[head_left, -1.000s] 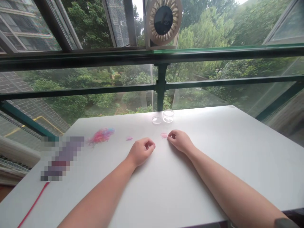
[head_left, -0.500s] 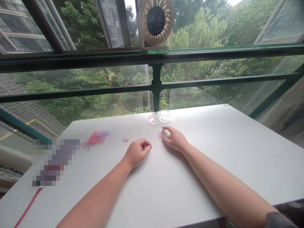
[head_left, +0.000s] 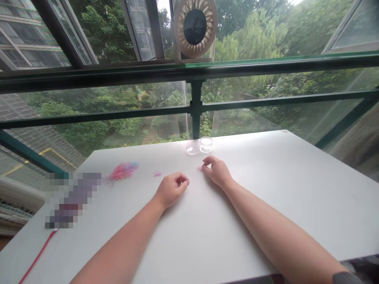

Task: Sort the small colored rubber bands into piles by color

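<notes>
On the white table [head_left: 192, 236], my left hand [head_left: 171, 189] rests with its fingers curled toward the thumb; whatever lies between them, if anything, is hidden. My right hand [head_left: 217, 170] is farther forward, its fingertips pinched together at a little cluster of small pink pieces [head_left: 199, 168]. The fingers cover part of that cluster. Another small pink-purple bit [head_left: 157, 174] lies left of centre, beyond my left hand. A larger loose heap of thin pink, red, purple and blue pieces [head_left: 122, 171] is spread farther left. Their exact kind is too small to tell.
Near the far edge stand a clear round container [head_left: 206, 144] and, beside it, a shallow clear lid [head_left: 192, 150]. A blurred-out object [head_left: 75, 201] with a red cord [head_left: 37, 256] lies at the left. Behind the table runs a green railing [head_left: 133, 114]; a round fan-like object [head_left: 195, 27] stands above it.
My right hand opened its fingers over the pink cluster, then closed them at it. My left hand keeps its curled pose. The whole view shifted slightly.
</notes>
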`<state>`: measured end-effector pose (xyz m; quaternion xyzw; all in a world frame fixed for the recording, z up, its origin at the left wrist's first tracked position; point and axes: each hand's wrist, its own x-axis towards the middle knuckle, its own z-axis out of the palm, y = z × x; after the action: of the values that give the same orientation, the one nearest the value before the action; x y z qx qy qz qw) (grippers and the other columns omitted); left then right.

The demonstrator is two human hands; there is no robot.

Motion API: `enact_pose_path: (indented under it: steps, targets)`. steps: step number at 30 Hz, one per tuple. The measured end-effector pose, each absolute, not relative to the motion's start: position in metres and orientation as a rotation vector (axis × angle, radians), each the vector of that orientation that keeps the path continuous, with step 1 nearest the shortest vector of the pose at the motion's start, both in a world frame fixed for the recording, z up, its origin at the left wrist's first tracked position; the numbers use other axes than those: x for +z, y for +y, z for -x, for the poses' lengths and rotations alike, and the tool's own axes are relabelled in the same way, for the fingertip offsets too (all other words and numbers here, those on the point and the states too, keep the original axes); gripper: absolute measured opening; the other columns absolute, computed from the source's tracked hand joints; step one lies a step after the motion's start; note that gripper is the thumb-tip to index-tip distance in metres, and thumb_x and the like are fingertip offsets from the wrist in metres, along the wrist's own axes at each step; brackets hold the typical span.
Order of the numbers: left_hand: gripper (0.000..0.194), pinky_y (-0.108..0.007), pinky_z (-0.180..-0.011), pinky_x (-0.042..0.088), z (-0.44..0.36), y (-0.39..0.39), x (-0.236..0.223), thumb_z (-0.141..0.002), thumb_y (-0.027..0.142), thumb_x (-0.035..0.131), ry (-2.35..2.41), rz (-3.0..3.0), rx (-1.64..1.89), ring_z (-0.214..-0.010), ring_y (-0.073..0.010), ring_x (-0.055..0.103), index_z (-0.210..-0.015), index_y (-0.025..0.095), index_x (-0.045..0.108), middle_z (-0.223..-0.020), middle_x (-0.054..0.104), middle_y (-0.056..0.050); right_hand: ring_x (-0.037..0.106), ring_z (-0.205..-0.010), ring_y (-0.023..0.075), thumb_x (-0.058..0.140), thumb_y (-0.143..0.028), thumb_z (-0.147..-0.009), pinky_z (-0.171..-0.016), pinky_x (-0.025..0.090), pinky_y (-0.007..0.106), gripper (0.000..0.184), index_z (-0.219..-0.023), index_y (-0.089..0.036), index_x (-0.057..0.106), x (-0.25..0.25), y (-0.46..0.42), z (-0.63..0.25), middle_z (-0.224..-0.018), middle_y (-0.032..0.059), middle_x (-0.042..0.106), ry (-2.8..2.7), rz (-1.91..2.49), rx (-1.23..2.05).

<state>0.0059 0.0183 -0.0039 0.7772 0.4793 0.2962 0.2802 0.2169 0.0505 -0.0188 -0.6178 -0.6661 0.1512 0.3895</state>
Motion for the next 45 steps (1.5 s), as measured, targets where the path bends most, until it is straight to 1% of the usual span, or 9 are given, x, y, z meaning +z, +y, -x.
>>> enact_pose_path:
  steps: [6, 12, 16, 23, 29, 31, 35, 42, 45]
  targets:
    - [0.018, -0.024, -0.059, 0.04, -0.006, 0.019, -0.004, -0.078, 0.031, 0.05, 1.283, -2.077, 0.802, -0.061, -0.0119, 0.051, -0.078, 0.019, 0.062, -0.069, 0.061, 0.0, 0.058, -0.065, 0.0146, 0.064, -0.037, -0.07, -0.063, 0.043, 0.027, 0.021, -0.085, -0.022, 0.062, -0.019, 0.051, -0.217, -0.08, -0.0008, 0.07, -1.645, 1.567, 0.415]
    - [0.018, -0.024, -0.06, 0.04, -0.005, 0.019, -0.004, -0.079, 0.032, 0.05, 1.279, -2.079, 0.788, -0.063, -0.012, 0.052, -0.079, 0.019, 0.062, -0.071, 0.061, 0.0, 0.061, -0.068, 0.0152, 0.061, -0.031, -0.073, -0.066, 0.044, 0.027, 0.01, -0.079, -0.024, 0.064, -0.018, 0.049, -0.216, -0.083, -0.0016, 0.071, -1.721, 1.55, 0.385]
    - [0.02, -0.024, -0.06, 0.04, -0.004, 0.019, -0.004, -0.079, 0.033, 0.049, 1.276, -2.079, 0.79, -0.064, -0.0127, 0.052, -0.079, 0.018, 0.062, -0.07, 0.061, -0.001, 0.063, -0.075, 0.0175, 0.06, -0.032, -0.074, -0.072, 0.046, 0.029, 0.011, -0.075, -0.024, 0.067, -0.017, 0.05, -0.217, -0.081, -0.0004, 0.072, -1.749, 1.542, 0.398]
    - [0.019, -0.024, -0.06, 0.04, -0.003, 0.019, -0.005, -0.078, 0.033, 0.05, 1.277, -2.071, 0.801, -0.063, -0.0123, 0.052, -0.078, 0.018, 0.062, -0.069, 0.061, 0.0, 0.066, -0.085, 0.0166, 0.044, -0.018, -0.08, -0.08, 0.048, 0.03, 0.023, -0.088, -0.019, 0.066, -0.023, 0.056, -0.225, -0.089, 0.003, 0.072, -1.533, 1.378, 0.596]
    - [0.019, -0.023, -0.059, 0.04, -0.001, 0.019, -0.006, -0.079, 0.033, 0.051, 1.289, -2.065, 0.83, -0.063, -0.0121, 0.053, -0.078, 0.018, 0.062, -0.07, 0.061, 0.0, 0.064, -0.091, 0.016, 0.04, -0.014, -0.08, -0.085, 0.046, 0.031, 0.027, -0.093, -0.017, 0.063, -0.025, 0.055, -0.23, -0.093, 0.0048, 0.072, -1.489, 1.353, 0.577]
    - [0.019, -0.023, -0.06, 0.04, 0.0, 0.02, -0.007, -0.079, 0.033, 0.051, 1.286, -2.066, 0.846, -0.063, -0.0122, 0.053, -0.079, 0.018, 0.062, -0.07, 0.062, 0.0, 0.064, -0.088, 0.0159, 0.045, -0.016, -0.079, -0.083, 0.046, 0.031, 0.026, -0.097, -0.019, 0.063, -0.024, 0.052, -0.228, -0.098, 0.0038, 0.071, -1.573, 1.402, 0.551]
    - [0.019, -0.023, -0.059, 0.04, 0.001, 0.023, -0.009, -0.079, 0.033, 0.051, 1.274, -2.051, 0.878, -0.063, -0.012, 0.052, -0.079, 0.017, 0.062, -0.07, 0.062, -0.001, 0.062, -0.072, 0.0148, 0.055, -0.025, -0.076, -0.074, 0.047, 0.03, 0.026, -0.101, -0.023, 0.062, -0.022, 0.047, -0.225, -0.099, 0.0005, 0.07, -1.751, 1.481, 0.479]
    - [0.019, -0.023, -0.06, 0.041, -0.001, 0.022, -0.01, -0.078, 0.032, 0.053, 1.259, -2.036, 0.911, -0.062, -0.0117, 0.052, -0.08, 0.017, 0.063, -0.069, 0.062, -0.001, 0.052, -0.051, 0.0111, 0.057, -0.042, -0.077, -0.061, 0.046, 0.028, 0.026, -0.097, -0.026, 0.065, -0.018, 0.044, -0.226, -0.099, -0.0008, 0.07, -1.809, 1.51, 0.437]
    - [0.018, -0.024, -0.06, 0.041, -0.003, 0.022, -0.011, -0.077, 0.031, 0.053, 1.267, -2.024, 0.939, -0.062, -0.0116, 0.052, -0.079, 0.016, 0.064, -0.069, 0.063, -0.001, 0.051, -0.048, 0.0106, 0.055, -0.042, -0.079, -0.057, 0.045, 0.027, 0.027, -0.098, -0.026, 0.065, -0.018, 0.043, -0.228, -0.098, -0.0005, 0.07, -1.845, 1.523, 0.413]
